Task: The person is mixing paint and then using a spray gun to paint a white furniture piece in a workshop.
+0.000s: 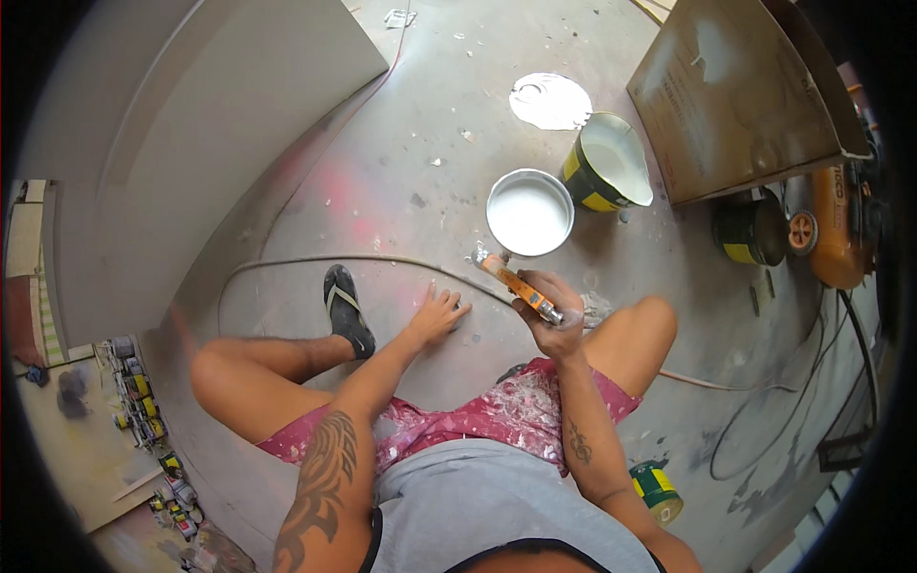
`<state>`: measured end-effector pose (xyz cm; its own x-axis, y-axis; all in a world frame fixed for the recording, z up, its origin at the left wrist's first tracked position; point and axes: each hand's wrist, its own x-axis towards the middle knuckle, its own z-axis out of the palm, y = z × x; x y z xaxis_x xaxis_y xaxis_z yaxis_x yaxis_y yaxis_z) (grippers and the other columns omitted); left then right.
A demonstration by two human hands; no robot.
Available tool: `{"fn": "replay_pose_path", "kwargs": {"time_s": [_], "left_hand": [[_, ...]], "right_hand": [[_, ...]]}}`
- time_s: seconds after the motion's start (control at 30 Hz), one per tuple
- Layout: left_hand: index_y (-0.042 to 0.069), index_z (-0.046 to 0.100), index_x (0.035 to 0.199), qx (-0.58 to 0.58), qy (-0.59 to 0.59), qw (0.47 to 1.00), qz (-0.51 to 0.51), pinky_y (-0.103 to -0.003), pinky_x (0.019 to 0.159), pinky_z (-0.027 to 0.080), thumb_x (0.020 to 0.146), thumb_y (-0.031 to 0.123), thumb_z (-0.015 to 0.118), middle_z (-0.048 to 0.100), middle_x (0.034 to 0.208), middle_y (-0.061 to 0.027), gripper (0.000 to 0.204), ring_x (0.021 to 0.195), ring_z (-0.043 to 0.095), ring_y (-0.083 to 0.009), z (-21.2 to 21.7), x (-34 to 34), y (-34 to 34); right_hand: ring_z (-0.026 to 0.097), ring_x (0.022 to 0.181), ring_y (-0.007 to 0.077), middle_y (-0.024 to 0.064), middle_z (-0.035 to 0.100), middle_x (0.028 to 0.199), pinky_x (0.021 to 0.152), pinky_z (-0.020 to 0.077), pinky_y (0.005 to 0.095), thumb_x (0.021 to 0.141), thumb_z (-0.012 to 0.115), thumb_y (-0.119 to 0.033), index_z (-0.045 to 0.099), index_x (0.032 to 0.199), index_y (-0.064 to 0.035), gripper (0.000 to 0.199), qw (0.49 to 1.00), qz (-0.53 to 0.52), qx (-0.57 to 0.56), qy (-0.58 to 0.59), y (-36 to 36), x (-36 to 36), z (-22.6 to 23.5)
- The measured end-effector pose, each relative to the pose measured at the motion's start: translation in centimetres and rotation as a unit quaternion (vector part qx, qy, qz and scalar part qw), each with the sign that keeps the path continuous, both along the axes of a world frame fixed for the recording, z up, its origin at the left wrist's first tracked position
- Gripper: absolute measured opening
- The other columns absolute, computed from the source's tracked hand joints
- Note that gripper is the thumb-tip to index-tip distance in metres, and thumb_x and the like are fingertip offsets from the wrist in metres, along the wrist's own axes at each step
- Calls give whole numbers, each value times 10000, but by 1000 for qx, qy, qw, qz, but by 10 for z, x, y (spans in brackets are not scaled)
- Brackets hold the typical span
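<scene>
In my right hand [556, 315] is an orange and silver spray gun [521, 285], gripped with the fingers wrapped round it. At the gun's far end sits a round metal-rimmed cup [530, 212] with white paint in it; whether it is joined to the gun I cannot tell. My left hand [439, 315] reaches low over the floor between my legs with its fingers apart. A small dark spot shows by its fingertips, too small to name. Beyond the cup, a dark green and yellow tin [606, 164] with a pale, whitish inside stands close by.
White paint is spilled [551, 101] on the floor. A hose [382, 258] curves across in front of me. A cardboard box [745, 95], another tin [750, 229] and an orange tank [841, 229] stand right. Grey panels [239, 115] rise left; a tin [657, 492] lies behind my right arm.
</scene>
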<state>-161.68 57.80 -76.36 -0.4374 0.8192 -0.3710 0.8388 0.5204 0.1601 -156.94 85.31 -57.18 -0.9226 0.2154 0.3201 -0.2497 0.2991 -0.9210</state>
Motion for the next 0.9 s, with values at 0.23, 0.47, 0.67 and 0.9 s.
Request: {"fn": "replay_pose_path", "kwargs": {"time_s": [0.23,0.47,0.67,0.9], "left_hand": [[123,498,1394,167,-27,926,338,-584,1120,328,735,307,829,515,1286,-161,759,1243,477,-350,52,-41,28],[70,460,1365,635,-274,542,477,-392,1040,459,867,184,769,533,1285,-141,598,1221,533,-245,240,-142,61],[108,405,1340,725,-253,592,244,-402,1121,393,776,53,826,450,1451,-167,706,1352,445,-264,335,-100,108],[99,388,1279,658,-84,702,260,-423,1141,354,756,123,864,417,1459,-195,708,1378,409,-312,312,-73,135]], "right_hand": [[712,903,323,180,715,1073,787,562,356,756,816,-13,694,1102,5,368,999,16,-29,-24,-1,-6,-3],[700,892,290,184,708,1064,795,539,342,772,791,0,679,1098,31,346,999,35,-35,-3,-4,-16,7],[710,931,320,170,717,1076,820,551,366,774,806,-26,696,1114,4,359,997,51,-55,-6,-7,-19,16],[707,950,318,167,715,1089,845,544,360,799,793,-35,699,1119,11,336,998,53,-41,8,-7,-21,23]]}}
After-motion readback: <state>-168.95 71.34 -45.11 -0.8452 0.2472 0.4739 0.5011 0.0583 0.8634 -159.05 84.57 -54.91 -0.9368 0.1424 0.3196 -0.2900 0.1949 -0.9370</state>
